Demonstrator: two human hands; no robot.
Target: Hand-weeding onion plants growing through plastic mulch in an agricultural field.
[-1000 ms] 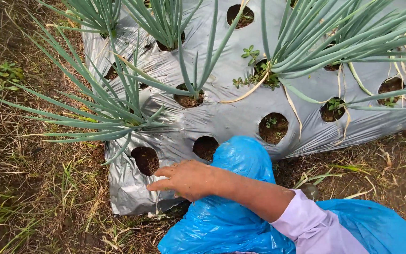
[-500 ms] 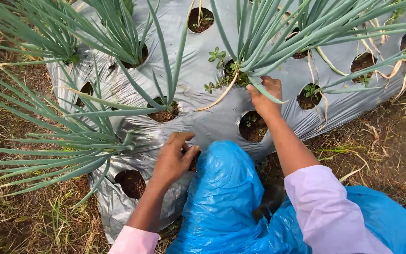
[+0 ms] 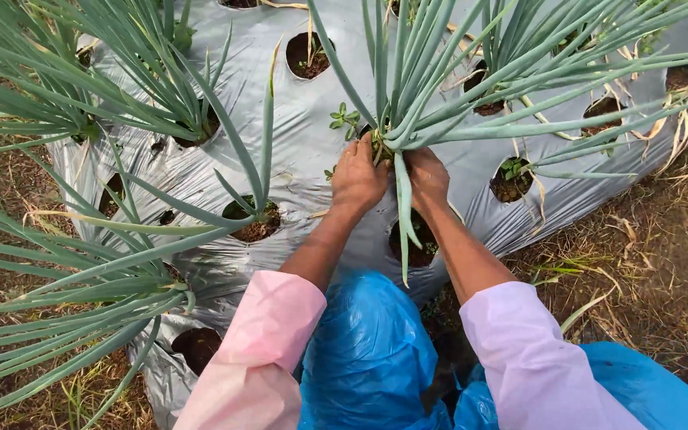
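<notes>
A raised bed is covered with grey plastic mulch [image 3: 296, 135] pierced by round planting holes. A tall green onion clump [image 3: 431, 72] grows from a hole near the top middle. My left hand [image 3: 357, 179] and my right hand [image 3: 428, 177] both reach to the base of that clump, fingers curled in at its hole. Whether either hand grips stems or weeds there is hidden by the leaves. A small broad-leaved weed [image 3: 346, 119] grows just left of the clump's base. Pink sleeves and blue plastic leg covers [image 3: 368, 358] fill the bottom of the view.
More green onion clumps stand at the left [image 3: 161, 48] and lower left [image 3: 81, 295]. Open soil holes lie near my knees [image 3: 195, 348] and below my hands [image 3: 417, 248]. Dry grass and bare soil [image 3: 646, 263] border the bed on the right.
My left hand has moved up from the lower hole to the onion clump's base, joining my right hand there. The view has shifted closer to the clump.
</notes>
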